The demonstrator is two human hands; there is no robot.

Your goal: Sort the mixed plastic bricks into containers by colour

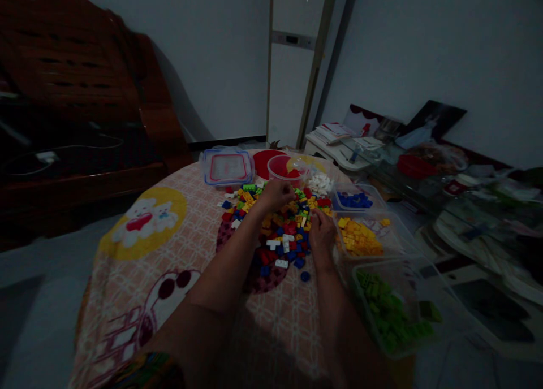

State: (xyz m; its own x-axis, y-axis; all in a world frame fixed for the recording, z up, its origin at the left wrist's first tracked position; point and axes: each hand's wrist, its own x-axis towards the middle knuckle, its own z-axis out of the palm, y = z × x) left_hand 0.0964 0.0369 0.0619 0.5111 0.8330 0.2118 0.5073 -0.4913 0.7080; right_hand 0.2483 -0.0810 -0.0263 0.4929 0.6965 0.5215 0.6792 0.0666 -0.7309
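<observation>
Dim tabletop (195,230), tubs (396,236) at right edge. We judge bricks (291,228) being colour-sorted; next needs matching tub. Left hand (276,195), right hand (323,230): fingers' hold unclear.

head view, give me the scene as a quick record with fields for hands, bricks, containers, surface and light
left hand: over the far part of the mixed brick pile; grip unclear
right hand: at the pile's right edge; grip unclear
clear boxes at right, far to near: blue bricks, yellow bricks, green bricks
white bricks: heaped beyond the pile
surface: patterned tablecloth
light: dim
</observation>
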